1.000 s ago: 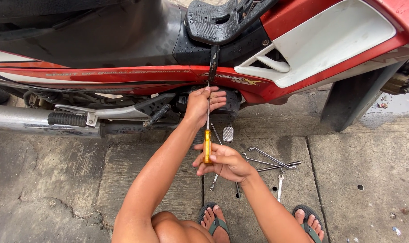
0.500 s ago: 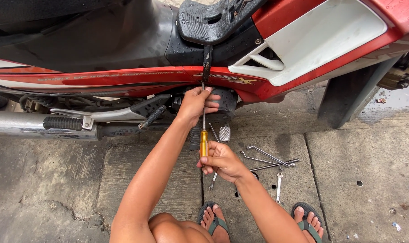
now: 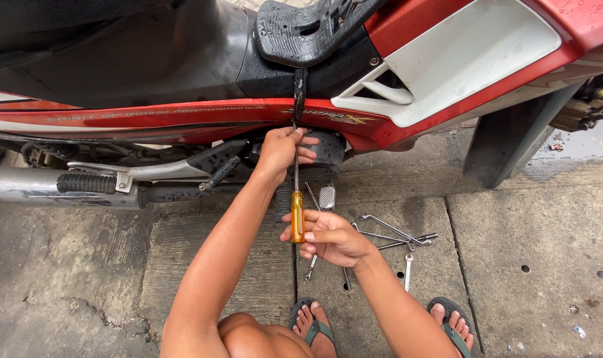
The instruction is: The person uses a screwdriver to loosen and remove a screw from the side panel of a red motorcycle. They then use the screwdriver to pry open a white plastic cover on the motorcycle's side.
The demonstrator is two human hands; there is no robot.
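Looking down through the head view, you see a screwdriver (image 3: 297, 199) running in a near-vertical line away from your body toward the red motorcycle (image 3: 447, 86). Its long axis points straight ahead: the amber handle sits nearest you, and the thin steel shaft rises to the lower edge of the red side panel, where the tip disappears behind your fingers.

Your right hand (image 3: 331, 237) is closed around the amber handle at the near end. Your left hand (image 3: 285, 149) is farther out, curled around the upper shaft just below the panel and in front of the dark engine cover (image 3: 328, 149). The left hand is therefore the nearer one to the tip; whether the tip is seated in a fastener cannot be told.

Just to the right of your right hand, a cluster of wrenches (image 3: 398, 235) lies on the concrete floor (image 3: 534, 219), fanned outward and near but apart from the handle. To the left of your left hand, a black footpeg (image 3: 86, 183) projects beside the chrome exhaust pipe (image 3: 19, 185). Above both hands, the black seat (image 3: 116, 46) overhangs the work area.

The floor is rough, stained concrete with joints running between slabs. Your feet in sandals (image 3: 315, 325) rest below the hands.
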